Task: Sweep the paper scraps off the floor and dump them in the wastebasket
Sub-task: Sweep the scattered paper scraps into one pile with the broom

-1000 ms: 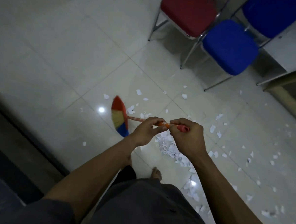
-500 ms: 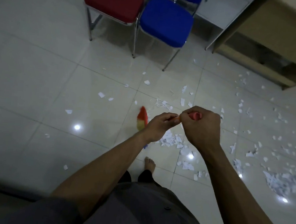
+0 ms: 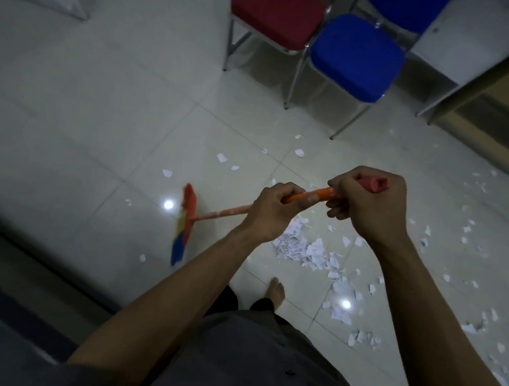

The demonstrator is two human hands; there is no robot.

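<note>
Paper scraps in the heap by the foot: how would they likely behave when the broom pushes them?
The paper scraps look thin and small, so probably very light and apt to scatter or flutter. On the glossy tiled floor they'd likely slide easily, though flat ones may slip under the broom bristles.

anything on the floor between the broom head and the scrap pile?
Nothing visible: bare tile lies between the broom head and the scrap pile, though the left hand and forearm hide part of that stretch. No wastebasket in view.

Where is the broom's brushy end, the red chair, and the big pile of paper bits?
Broom head (image 3: pixel 184 224), head view, on the middle of its coloured bristles.
Red chair (image 3: pixel 278 13), head view, on the seat cushion.
Paper pile (image 3: pixel 297 247), head view, on the heap's centre.
</note>
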